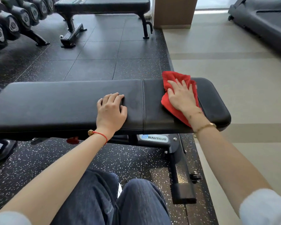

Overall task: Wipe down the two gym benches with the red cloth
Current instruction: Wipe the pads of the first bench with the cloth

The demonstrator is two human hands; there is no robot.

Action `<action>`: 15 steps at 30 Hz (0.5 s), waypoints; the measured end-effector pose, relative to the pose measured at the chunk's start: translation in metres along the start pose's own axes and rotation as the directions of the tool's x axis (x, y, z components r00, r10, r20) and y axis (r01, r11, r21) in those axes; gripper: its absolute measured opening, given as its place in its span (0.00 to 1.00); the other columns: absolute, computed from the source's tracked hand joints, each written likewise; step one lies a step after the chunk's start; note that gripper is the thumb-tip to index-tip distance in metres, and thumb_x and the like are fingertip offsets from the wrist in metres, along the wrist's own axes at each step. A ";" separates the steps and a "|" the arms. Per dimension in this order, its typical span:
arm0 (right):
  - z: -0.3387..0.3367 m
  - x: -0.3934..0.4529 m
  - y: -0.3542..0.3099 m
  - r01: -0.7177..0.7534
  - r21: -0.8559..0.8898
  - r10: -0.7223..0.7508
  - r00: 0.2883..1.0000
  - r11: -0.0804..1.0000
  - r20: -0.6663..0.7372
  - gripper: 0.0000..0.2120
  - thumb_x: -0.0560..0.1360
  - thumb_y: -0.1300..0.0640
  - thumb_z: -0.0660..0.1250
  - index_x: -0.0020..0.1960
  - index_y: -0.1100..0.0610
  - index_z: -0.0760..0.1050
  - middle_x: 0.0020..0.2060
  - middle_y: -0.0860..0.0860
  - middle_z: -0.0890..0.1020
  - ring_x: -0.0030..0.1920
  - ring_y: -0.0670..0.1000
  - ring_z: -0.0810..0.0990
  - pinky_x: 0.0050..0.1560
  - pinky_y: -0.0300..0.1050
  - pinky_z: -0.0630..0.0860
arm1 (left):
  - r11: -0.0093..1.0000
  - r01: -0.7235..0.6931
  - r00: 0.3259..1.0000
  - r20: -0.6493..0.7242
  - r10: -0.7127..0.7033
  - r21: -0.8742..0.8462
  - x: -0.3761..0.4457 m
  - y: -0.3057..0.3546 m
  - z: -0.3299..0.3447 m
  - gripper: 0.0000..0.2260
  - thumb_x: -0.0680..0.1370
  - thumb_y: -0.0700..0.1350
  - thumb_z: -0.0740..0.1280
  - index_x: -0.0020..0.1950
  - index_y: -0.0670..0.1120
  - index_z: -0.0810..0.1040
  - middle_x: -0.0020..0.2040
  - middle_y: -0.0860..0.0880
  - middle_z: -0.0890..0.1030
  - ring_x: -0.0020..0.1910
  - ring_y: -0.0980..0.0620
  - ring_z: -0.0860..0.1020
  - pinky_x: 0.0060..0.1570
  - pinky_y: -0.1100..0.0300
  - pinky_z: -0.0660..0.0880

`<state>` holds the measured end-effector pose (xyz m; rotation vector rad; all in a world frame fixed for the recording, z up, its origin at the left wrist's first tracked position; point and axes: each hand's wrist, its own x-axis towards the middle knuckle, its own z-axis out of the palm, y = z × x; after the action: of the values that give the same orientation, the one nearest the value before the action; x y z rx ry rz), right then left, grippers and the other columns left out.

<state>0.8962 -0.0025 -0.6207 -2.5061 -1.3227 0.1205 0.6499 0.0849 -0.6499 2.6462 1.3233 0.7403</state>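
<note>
A gym: padded near bench [71,101], second far bench [102,4], dumbbell rack [15,21] far left, speckled rubber floor [104,49], treadmill [264,21] far right.

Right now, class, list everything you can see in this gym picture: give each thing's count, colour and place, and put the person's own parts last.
Padded black gym bench, near: one, black, across the middle, under both hands.
Padded black gym bench, far: one, black, top centre on the rubber floor.
Crumpled red cloth: one, red, on the near bench's right end.
Black dumbbells on a rack: a row, count unclear, top left.
Dark grey treadmill: one, top right.
Brown wooden pillar: one, top, right of centre.
Speckled black rubber floor: under both benches.
Beige floor: right side.
Left hand: resting flat on the near bench.
Right hand: pressing on the cloth.
</note>
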 end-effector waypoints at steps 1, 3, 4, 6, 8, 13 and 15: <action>0.001 0.006 -0.007 0.004 -0.003 -0.004 1.000 1.000 0.023 0.23 0.82 0.50 0.50 0.76 0.47 0.58 0.78 0.51 0.56 0.78 0.55 0.52 0.76 0.56 0.40 | 1.000 0.004 1.000 -0.001 -0.004 -0.002 0.000 0.000 0.000 0.18 0.76 0.45 0.61 0.66 0.48 0.75 0.67 0.50 0.75 0.69 0.48 0.69 0.70 0.47 0.61; 0.006 0.005 -0.026 0.084 0.006 -0.084 0.995 0.996 0.058 0.23 0.82 0.50 0.50 0.77 0.47 0.58 0.78 0.51 0.55 0.78 0.54 0.51 0.76 0.56 0.41 | 1.000 0.005 1.000 -0.002 -0.005 -0.007 -0.001 0.001 0.000 0.18 0.76 0.46 0.60 0.66 0.48 0.75 0.67 0.49 0.76 0.68 0.48 0.69 0.70 0.47 0.61; 0.009 -0.003 -0.033 0.143 0.019 -0.144 0.987 0.989 0.067 0.23 0.82 0.49 0.51 0.76 0.47 0.58 0.78 0.51 0.55 0.78 0.53 0.52 0.76 0.55 0.42 | 1.000 0.004 1.000 -0.004 -0.004 -0.008 -0.001 0.001 0.000 0.18 0.76 0.46 0.60 0.66 0.48 0.75 0.67 0.49 0.76 0.68 0.48 0.69 0.70 0.47 0.61; 0.014 -0.027 -0.040 0.249 0.047 -0.252 0.966 0.967 0.058 0.23 0.81 0.49 0.53 0.76 0.46 0.60 0.78 0.50 0.57 0.78 0.53 0.53 0.76 0.54 0.41 | 1.000 0.010 1.000 -0.001 -0.010 -0.002 -0.001 0.001 -0.001 0.18 0.77 0.46 0.61 0.66 0.48 0.75 0.68 0.49 0.75 0.69 0.48 0.69 0.71 0.47 0.61; 0.014 -0.052 -0.034 0.305 0.048 -0.306 0.951 0.951 0.037 0.22 0.81 0.50 0.54 0.75 0.46 0.61 0.77 0.49 0.59 0.78 0.52 0.54 0.77 0.53 0.42 | 1.000 0.019 1.000 0.017 -0.020 0.011 0.000 0.003 -0.003 0.18 0.77 0.46 0.61 0.67 0.48 0.75 0.68 0.49 0.75 0.70 0.48 0.69 0.72 0.47 0.61; 0.001 -0.091 0.021 0.161 -0.037 -0.165 0.976 0.986 -0.141 0.21 0.80 0.52 0.56 0.73 0.46 0.65 0.75 0.50 0.65 0.76 0.53 0.60 0.77 0.53 0.45 | 0.994 0.021 0.994 0.101 -0.032 0.112 0.004 0.010 -0.005 0.19 0.79 0.46 0.59 0.70 0.46 0.72 0.71 0.47 0.72 0.71 0.47 0.67 0.71 0.45 0.62; -0.008 -0.088 0.048 0.038 -0.044 -0.045 0.985 0.998 -0.169 0.21 0.80 0.51 0.55 0.73 0.46 0.65 0.75 0.51 0.65 0.75 0.54 0.61 0.77 0.54 0.45 | 0.992 0.042 0.994 0.099 -0.054 0.122 0.005 0.014 -0.004 0.18 0.80 0.46 0.58 0.70 0.46 0.72 0.71 0.47 0.72 0.71 0.46 0.67 0.71 0.45 0.62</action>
<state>0.8858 -0.1016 -0.6339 -2.4581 -1.3184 -0.1281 0.6609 0.0794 -0.6408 2.6913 1.4409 0.5275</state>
